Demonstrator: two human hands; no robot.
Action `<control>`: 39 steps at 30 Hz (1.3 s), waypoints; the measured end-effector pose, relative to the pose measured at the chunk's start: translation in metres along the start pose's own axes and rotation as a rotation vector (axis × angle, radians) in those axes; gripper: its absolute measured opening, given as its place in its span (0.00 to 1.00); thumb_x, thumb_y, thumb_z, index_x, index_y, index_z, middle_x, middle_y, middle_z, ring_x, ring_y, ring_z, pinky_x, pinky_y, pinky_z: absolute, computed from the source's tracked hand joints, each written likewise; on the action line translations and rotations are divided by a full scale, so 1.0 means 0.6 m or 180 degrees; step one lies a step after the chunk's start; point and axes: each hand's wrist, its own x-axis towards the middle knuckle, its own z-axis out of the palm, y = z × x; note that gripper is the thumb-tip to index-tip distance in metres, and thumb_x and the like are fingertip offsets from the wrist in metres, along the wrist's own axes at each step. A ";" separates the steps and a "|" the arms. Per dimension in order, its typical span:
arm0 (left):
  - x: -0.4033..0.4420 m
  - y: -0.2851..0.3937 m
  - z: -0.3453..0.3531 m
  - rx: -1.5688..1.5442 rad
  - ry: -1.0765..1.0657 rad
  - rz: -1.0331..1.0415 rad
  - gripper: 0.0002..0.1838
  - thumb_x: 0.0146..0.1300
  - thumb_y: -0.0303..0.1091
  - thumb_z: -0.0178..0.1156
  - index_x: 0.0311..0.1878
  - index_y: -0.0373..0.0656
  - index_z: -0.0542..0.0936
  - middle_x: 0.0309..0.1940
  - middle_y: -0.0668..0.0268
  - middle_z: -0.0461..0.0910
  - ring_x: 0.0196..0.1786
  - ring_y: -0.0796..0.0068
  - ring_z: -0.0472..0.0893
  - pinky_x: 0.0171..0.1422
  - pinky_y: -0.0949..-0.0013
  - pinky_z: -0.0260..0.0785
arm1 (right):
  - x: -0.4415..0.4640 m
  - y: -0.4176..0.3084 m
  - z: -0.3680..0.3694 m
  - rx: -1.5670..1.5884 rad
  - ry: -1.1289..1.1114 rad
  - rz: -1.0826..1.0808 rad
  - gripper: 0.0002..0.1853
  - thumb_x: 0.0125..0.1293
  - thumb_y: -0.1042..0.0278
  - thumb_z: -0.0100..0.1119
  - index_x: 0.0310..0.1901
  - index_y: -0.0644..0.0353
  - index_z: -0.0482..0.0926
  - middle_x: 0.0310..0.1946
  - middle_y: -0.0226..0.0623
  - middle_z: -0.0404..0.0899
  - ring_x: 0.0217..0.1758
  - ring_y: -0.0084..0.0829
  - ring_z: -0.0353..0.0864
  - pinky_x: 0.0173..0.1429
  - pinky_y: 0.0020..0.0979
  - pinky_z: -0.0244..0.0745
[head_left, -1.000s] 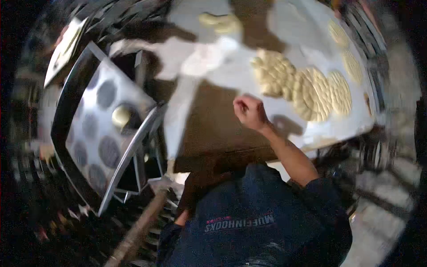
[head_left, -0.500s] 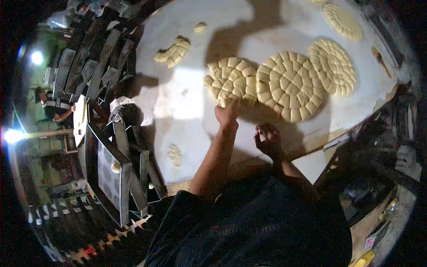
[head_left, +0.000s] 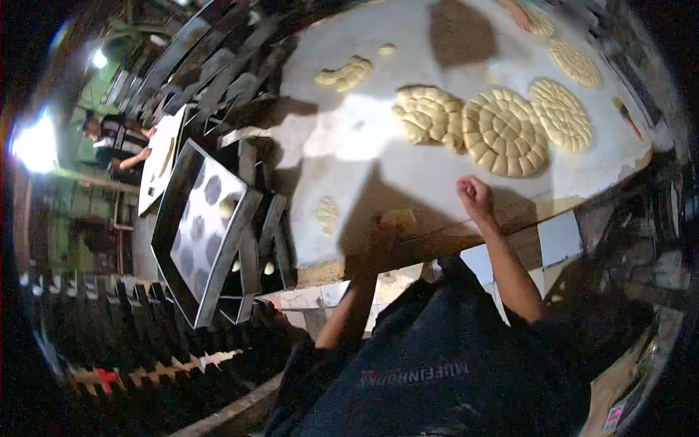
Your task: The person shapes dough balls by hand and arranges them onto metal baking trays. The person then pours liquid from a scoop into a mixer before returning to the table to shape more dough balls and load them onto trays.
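Note:
My right hand (head_left: 475,194) is closed in a loose fist just below the round, scored dough disc (head_left: 504,132); whatever its fingers may hold is hidden. My left hand (head_left: 393,221) is low over the table's near edge, in deep shadow beside a pale tan patch, and its fingers cannot be made out. Left of the middle disc, and touching it, lies a ragged-edged cluster of dough pieces (head_left: 426,115). Another disc (head_left: 561,115) adjoins on the right. A curved strip of dough (head_left: 346,73) and a small piece (head_left: 387,49) lie farther back.
Metal trays (head_left: 162,231) stand tilted left of the table (head_left: 313,167); the front one holds a dough ball (head_left: 227,209). A brush (head_left: 627,116) lies at the right edge. A person (head_left: 120,142) stands at far left by a board (head_left: 162,156). Another hand (head_left: 515,13) reaches in at top right.
My left hand has drawn back from the dough cluster towards the table's near edge. My right hand has moved up towards the middle disc and turned. The view has shifted.

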 end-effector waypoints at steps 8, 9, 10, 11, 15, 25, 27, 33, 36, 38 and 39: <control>-0.117 0.237 -0.017 -0.0551 -0.0430 -0.1274 0.31 0.70 0.52 0.53 0.64 0.36 0.71 0.56 0.59 0.76 0.59 0.67 0.74 0.65 0.63 0.65 | -0.175 -0.007 0.145 0.0211 -0.1114 -0.0119 0.21 0.62 0.63 0.61 0.52 0.67 0.74 0.41 0.34 0.76 0.46 0.25 0.74 0.52 0.31 0.71; -0.125 0.123 0.003 -0.0466 -0.0132 -0.0651 0.31 0.69 0.53 0.53 0.63 0.36 0.72 0.56 0.58 0.77 0.59 0.64 0.75 0.65 0.61 0.64 | -0.172 -0.006 0.149 0.0113 -0.0900 -0.0192 0.20 0.62 0.64 0.62 0.52 0.67 0.74 0.41 0.34 0.76 0.46 0.25 0.74 0.52 0.30 0.71; -0.115 0.013 0.019 -0.0354 0.0165 -0.0016 0.31 0.68 0.54 0.53 0.62 0.36 0.73 0.55 0.56 0.77 0.58 0.62 0.76 0.66 0.59 0.63 | -0.168 -0.004 0.152 0.0010 -0.0684 -0.0258 0.20 0.61 0.64 0.62 0.52 0.67 0.74 0.41 0.34 0.76 0.46 0.25 0.73 0.52 0.30 0.70; -0.109 0.047 -0.011 0.0665 0.0286 0.0419 0.29 0.67 0.51 0.55 0.60 0.35 0.74 0.54 0.53 0.78 0.57 0.57 0.76 0.65 0.57 0.64 | -0.153 -0.008 0.145 0.0391 -0.0650 -0.0280 0.18 0.60 0.66 0.63 0.49 0.66 0.74 0.39 0.33 0.75 0.44 0.25 0.72 0.50 0.31 0.70; -0.088 0.158 -0.041 0.1218 0.0530 -0.0031 0.24 0.65 0.43 0.57 0.57 0.34 0.74 0.51 0.47 0.76 0.56 0.46 0.75 0.64 0.53 0.64 | -0.073 -0.040 0.109 0.0965 -0.0193 -0.0289 0.15 0.61 0.67 0.62 0.47 0.64 0.73 0.37 0.34 0.73 0.41 0.27 0.72 0.48 0.32 0.71; 0.047 0.278 -0.058 0.3186 -0.0943 0.0020 0.17 0.68 0.35 0.55 0.56 0.37 0.74 0.54 0.54 0.74 0.58 0.65 0.70 0.65 0.61 0.64 | 0.063 0.009 -0.041 -0.2000 -0.1127 -0.2783 0.09 0.50 0.65 0.60 0.27 0.59 0.71 0.29 0.44 0.70 0.39 0.51 0.70 0.49 0.51 0.65; 0.088 0.367 -0.021 0.3144 -0.0126 0.0525 0.14 0.64 0.35 0.56 0.49 0.38 0.76 0.46 0.54 0.75 0.52 0.59 0.73 0.60 0.58 0.65 | 0.091 -0.041 0.006 -0.1856 -0.1068 -0.2689 0.10 0.50 0.66 0.60 0.29 0.62 0.71 0.31 0.47 0.70 0.41 0.52 0.70 0.53 0.51 0.65; 0.039 0.227 0.065 0.2479 -0.0266 0.1569 0.08 0.60 0.33 0.59 0.38 0.39 0.78 0.35 0.56 0.76 0.45 0.55 0.76 0.54 0.57 0.67 | 0.009 -0.031 -0.006 -0.2305 -0.1917 -0.3003 0.10 0.54 0.65 0.56 0.36 0.61 0.77 0.37 0.45 0.78 0.47 0.46 0.76 0.55 0.40 0.76; 0.028 0.192 0.000 0.2976 -0.0890 0.1080 0.07 0.59 0.32 0.59 0.38 0.39 0.77 0.36 0.57 0.76 0.46 0.54 0.75 0.54 0.56 0.66 | 0.063 0.024 -0.040 -0.1816 -0.2150 -0.3169 0.09 0.53 0.64 0.58 0.30 0.60 0.75 0.33 0.43 0.75 0.42 0.44 0.75 0.46 0.42 0.76; 0.084 0.195 -0.028 0.2996 -0.0463 0.0917 0.07 0.58 0.31 0.59 0.38 0.39 0.77 0.36 0.57 0.76 0.46 0.54 0.75 0.54 0.56 0.66 | 0.115 0.030 -0.024 -0.1834 -0.1514 -0.3263 0.09 0.49 0.64 0.59 0.26 0.59 0.73 0.28 0.41 0.71 0.38 0.44 0.73 0.39 0.44 0.74; 0.116 0.211 -0.022 0.2904 -0.0083 0.1055 0.07 0.58 0.31 0.59 0.38 0.39 0.77 0.36 0.57 0.76 0.46 0.53 0.75 0.54 0.56 0.66 | 0.130 0.004 -0.001 -0.1747 -0.1493 -0.3005 0.09 0.50 0.67 0.59 0.28 0.62 0.73 0.31 0.45 0.72 0.39 0.48 0.73 0.46 0.47 0.72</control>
